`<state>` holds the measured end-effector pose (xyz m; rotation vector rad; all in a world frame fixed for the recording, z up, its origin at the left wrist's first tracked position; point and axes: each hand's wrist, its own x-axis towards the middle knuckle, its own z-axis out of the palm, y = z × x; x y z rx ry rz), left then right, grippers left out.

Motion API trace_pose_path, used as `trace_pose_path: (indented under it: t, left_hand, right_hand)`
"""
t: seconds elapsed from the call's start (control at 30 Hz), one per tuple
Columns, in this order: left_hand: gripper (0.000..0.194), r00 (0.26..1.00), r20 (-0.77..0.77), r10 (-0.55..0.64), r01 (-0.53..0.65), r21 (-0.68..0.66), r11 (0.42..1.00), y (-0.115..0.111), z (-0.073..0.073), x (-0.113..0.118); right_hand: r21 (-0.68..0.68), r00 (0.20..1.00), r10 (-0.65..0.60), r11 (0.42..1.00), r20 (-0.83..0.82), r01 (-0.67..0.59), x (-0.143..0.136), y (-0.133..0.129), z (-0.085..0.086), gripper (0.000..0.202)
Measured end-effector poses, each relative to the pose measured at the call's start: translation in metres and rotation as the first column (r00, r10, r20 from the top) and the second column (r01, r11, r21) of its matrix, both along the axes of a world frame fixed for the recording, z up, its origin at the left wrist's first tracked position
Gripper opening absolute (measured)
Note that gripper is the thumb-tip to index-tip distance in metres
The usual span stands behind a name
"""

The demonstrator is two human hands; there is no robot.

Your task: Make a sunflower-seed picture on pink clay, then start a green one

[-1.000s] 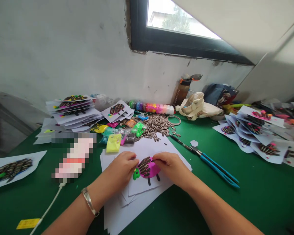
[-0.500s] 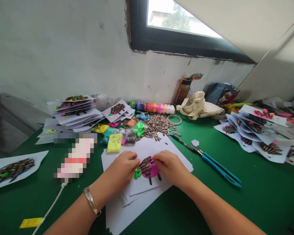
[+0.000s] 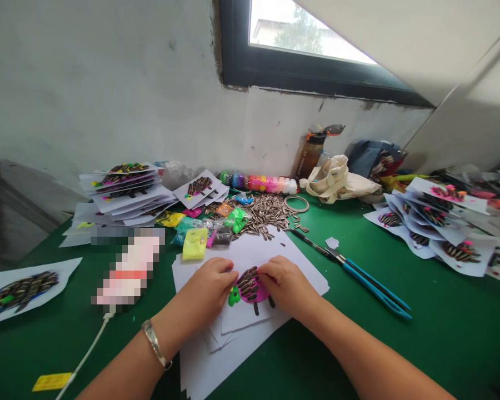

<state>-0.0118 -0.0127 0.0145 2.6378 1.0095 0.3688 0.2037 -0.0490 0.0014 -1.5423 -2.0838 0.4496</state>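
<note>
On a stack of white paper (image 3: 208,366) lies a small sheet with a pink clay body (image 3: 260,293), a green clay head (image 3: 234,296) and dark legs. Rows of striped sunflower seeds (image 3: 247,284) stand on the body's left and middle part. My left hand (image 3: 212,286) rests at the left of the figure, its thumb and fingertips pressed together beside the green head; what they hold, if anything, is hidden. My right hand (image 3: 286,286) is closed in a pinch at the upper right of the body, touching the seeds; its fingertips hide what is between them.
Behind the paper are clay packets (image 3: 194,244) and a heap of seeds (image 3: 266,214). Blue tweezers (image 3: 377,289) and a pen (image 3: 306,240) lie right. Finished sheets are piled left (image 3: 129,203) and right (image 3: 433,222). A bottle (image 3: 310,155) stands by the wall.
My right hand has shifted very slightly left over the pink body, covering more of its right side. My left hand has stayed in place.
</note>
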Motion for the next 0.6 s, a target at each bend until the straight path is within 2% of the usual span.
trace_pose_path:
  t: [0.27,0.37,0.47,0.6]
  left_hand:
    - [0.027,1.000,0.005,-0.003,0.003,-0.003,1.000,0.001,-0.001,0.001]
    - [0.028,1.000,-0.002,-0.011,0.011,0.006,1.000,0.002,-0.001,0.001]
    - [0.027,1.000,0.004,-0.016,0.016,0.015,1.000,0.001,-0.001,0.001]
    - [0.027,1.000,0.006,-0.012,0.012,0.015,1.000,0.001,-0.001,0.000]
  right_hand:
    - [0.028,0.994,0.026,0.999,0.109,-0.029,-0.006,0.000,-0.006,0.026]
    - [0.030,0.997,0.023,0.999,0.074,-0.025,-0.005,-0.001,-0.003,0.023]
    - [0.039,0.999,-0.043,0.998,0.024,0.042,-0.001,-0.003,0.004,0.016]
    - [0.026,0.997,-0.064,0.998,0.053,0.063,0.004,-0.004,0.007,0.019]
